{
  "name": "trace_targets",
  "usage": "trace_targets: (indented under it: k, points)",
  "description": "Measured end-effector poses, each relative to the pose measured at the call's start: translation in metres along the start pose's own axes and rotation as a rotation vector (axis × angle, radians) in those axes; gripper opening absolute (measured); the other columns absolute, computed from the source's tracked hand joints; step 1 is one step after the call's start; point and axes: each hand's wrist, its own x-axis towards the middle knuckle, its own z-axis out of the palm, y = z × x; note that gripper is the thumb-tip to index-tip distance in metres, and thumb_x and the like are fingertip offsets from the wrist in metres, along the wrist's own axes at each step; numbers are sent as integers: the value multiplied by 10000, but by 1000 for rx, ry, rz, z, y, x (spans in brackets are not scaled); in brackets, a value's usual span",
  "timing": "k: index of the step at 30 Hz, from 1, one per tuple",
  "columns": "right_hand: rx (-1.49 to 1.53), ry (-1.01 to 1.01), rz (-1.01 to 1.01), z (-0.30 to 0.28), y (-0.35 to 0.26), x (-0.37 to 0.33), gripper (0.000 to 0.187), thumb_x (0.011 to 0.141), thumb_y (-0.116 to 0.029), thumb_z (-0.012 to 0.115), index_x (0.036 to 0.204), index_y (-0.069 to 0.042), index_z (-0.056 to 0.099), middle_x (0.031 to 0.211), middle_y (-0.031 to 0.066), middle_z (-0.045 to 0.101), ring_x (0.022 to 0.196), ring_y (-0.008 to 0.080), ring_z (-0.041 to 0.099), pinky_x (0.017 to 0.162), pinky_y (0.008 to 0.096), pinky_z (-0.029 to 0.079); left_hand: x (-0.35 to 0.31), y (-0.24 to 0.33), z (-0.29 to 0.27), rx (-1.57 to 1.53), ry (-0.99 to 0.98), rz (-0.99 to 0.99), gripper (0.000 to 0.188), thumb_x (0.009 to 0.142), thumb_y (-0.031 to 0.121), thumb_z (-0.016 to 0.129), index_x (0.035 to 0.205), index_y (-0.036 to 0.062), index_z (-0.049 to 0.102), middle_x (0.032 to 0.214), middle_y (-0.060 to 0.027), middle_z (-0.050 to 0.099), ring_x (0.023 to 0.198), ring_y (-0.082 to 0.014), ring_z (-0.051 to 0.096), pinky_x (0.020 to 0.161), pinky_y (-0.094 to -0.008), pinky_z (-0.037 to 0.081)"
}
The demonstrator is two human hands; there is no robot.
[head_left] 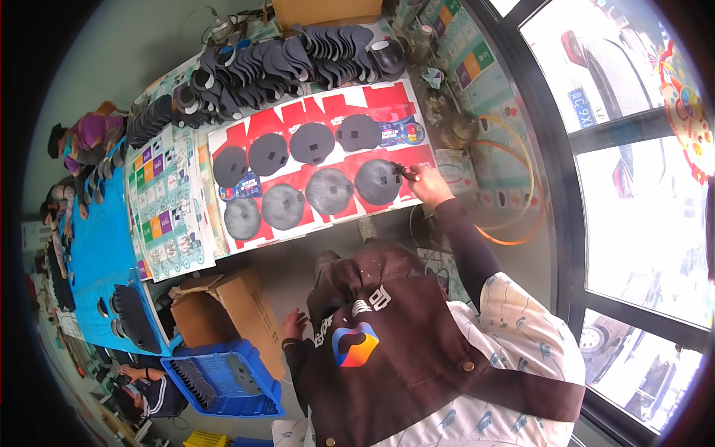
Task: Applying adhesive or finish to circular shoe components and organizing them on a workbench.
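Looking down from my head camera, my right hand (428, 182) is stretched out over the far edge of the red cardboard sheet (320, 112) on the worktable. Its fingers are curled shut around a small dark tool (404, 172), whose tip meets the right edge of the nearest dark round pad (377, 182). That pad lies in the lower row on the red sheet, just left of my hand and touching the tool. Two more pads (329, 191) sit to its left in the same row, with a greyer one (243, 218) at the far left end. The upper row holds four more pads (312, 143), well apart from my hand.

My left hand (293, 325) hangs low beside my apron, near the brown cardboard box (231, 305) and well apart from the pads. Its fingers look loosely bent; I cannot tell whether it holds anything.

Beyond the red sheet a heap of dark cut pieces (275, 59) runs along the back of the table. A blue crate (223, 380) stands below the box, and another person's hand (126, 370) shows at the lower left.
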Motion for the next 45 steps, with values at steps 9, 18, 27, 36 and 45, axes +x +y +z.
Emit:
trace_targets:
  k: [9,18,27,36,45]
  points:
    - [168,-208,110,12,6,-34,300,854,-243,628,1052,-32,708,922,252,696,936,441,659,797,460,527,16,-15,-17,-37,29,-16,329,965,262,599,1254,108,619,1096,-121,696,871,-213,684,654,-314,486]
    - [-28,-295,27,8,-1,-32,266,867,-202,549,956,-6,706,931,293,671,933,471,642,828,535,509,18,-15,-36,-7,-4,-9,321,968,244,587,1250,95,629,1090,-120,700,846,-215,679,641,-309,481]
    - [187,-381,185,16,-3,-23,217,777,-144,606,896,8,706,835,206,703,805,363,684,668,482,546,6,-39,-70,-25,-42,-8,378,954,323,611,1258,99,595,1072,-117,691,847,-229,674,640,-325,480]
    - [319,31,174,-4,-91,68,174,811,-110,609,917,4,688,662,90,663,590,196,654,499,336,488,2,-65,-99,-93,16,-41,368,958,306,590,1264,101,599,1080,-126,698,852,-253,679,650,-327,498]
    - [-10,-86,-136,10,-51,135,211,819,-204,639,908,-15,659,762,230,668,752,446,653,680,482,513,6,-29,-68,20,-3,87,412,972,251,553,1328,46,543,1106,-149,689,947,-259,680,678,-328,525]
